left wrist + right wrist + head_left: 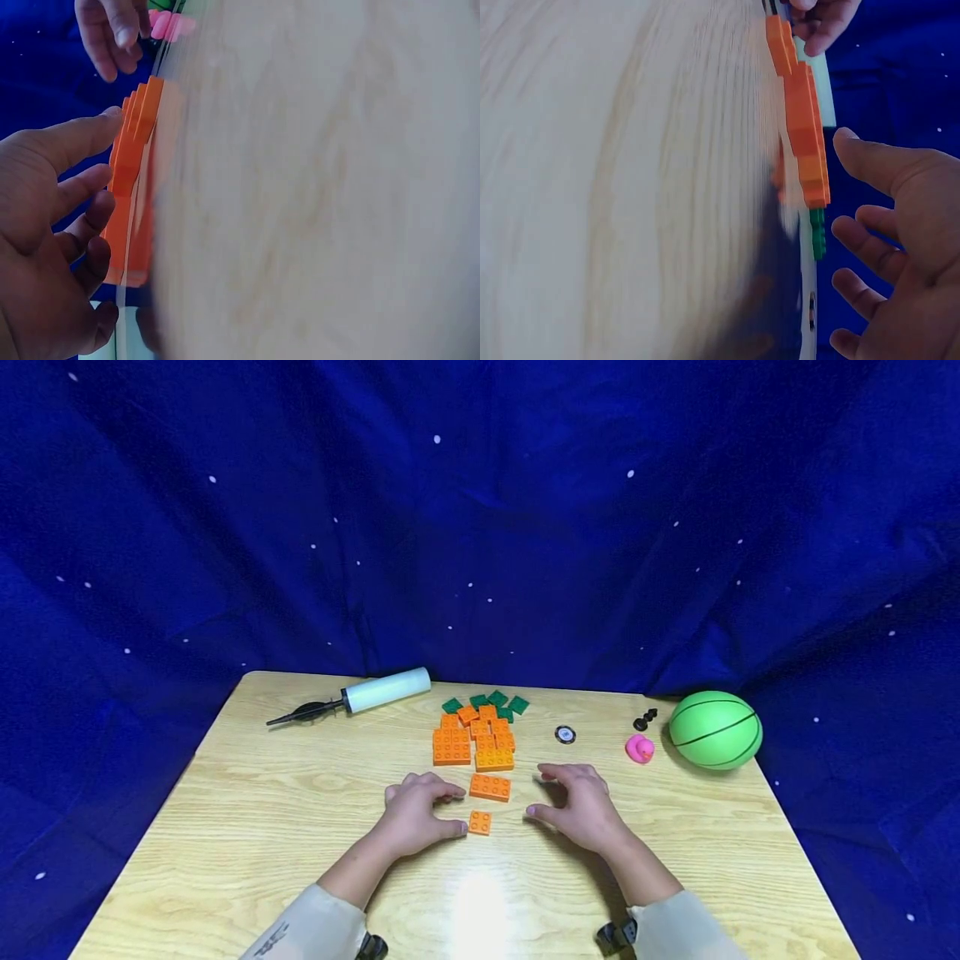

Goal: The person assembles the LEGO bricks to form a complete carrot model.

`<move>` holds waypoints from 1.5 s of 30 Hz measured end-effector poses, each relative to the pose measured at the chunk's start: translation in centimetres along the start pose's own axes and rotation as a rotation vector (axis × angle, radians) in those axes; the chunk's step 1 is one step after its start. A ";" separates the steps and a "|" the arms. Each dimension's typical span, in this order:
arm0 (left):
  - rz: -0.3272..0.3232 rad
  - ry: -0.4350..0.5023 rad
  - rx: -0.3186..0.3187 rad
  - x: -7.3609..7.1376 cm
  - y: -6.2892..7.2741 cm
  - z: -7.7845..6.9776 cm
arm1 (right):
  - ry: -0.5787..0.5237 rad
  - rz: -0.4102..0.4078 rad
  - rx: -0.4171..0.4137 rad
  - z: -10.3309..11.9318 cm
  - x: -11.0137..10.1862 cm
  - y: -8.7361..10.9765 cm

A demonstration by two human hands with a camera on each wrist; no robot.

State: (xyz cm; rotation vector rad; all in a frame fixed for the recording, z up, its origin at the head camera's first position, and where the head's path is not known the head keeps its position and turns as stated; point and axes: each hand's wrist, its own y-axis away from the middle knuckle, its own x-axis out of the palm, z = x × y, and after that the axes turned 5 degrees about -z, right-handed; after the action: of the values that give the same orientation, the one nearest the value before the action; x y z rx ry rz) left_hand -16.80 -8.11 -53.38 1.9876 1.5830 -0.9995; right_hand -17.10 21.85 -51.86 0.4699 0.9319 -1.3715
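Nearest the person lies a small square orange toy brick (480, 822), and just beyond it a longer orange brick (490, 787). My left hand (416, 814) is to their left, fingers loosely bent, its thumb tip right by the small brick; contact cannot be told. To the right, apart from the bricks, my right hand (581, 806) has its thumb and fingers spread with nothing between them. Behind is a cluster of orange bricks (452, 747), with several green bricks (517, 704) at its far side. In the right wrist view, the right hand (907, 240) holds nothing.
A hand pump (386, 690) with a black nozzle lies at the back left. On the right are a round black-and-white chip (566, 734), a small black object (645, 720), a pink rubber duck (640, 748) and a green ball (716, 730). A blue curtain (480, 527) hangs behind the table.
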 end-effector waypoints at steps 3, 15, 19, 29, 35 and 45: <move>0.015 -0.001 0.006 0.3 -0.1 -0.2 | 0.009 0.017 -0.002 0.6 0.5 -0.3; 0.080 -0.062 0.009 1.2 -0.6 -1.0 | 0.042 0.070 -0.029 2.2 2.2 -1.8; 0.086 -0.081 0.014 1.3 -0.6 -1.1 | 0.055 0.089 -0.035 2.5 2.6 -2.0; 0.072 -0.071 0.029 1.8 -0.7 -1.4 | 0.089 0.104 -0.069 2.6 3.1 -2.6; 0.068 -0.075 0.024 1.9 -0.7 -1.3 | 0.094 0.120 -0.071 2.7 3.2 -2.8; 0.084 -0.088 0.016 1.6 -0.6 -1.3 | 0.063 0.103 -0.067 2.6 2.9 -2.3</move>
State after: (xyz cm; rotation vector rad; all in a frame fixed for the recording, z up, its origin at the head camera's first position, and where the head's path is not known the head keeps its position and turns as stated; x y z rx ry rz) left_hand -16.86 -5.93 -53.63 1.9756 1.4379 -1.0545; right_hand -18.77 17.68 -52.10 0.5055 0.9883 -1.2352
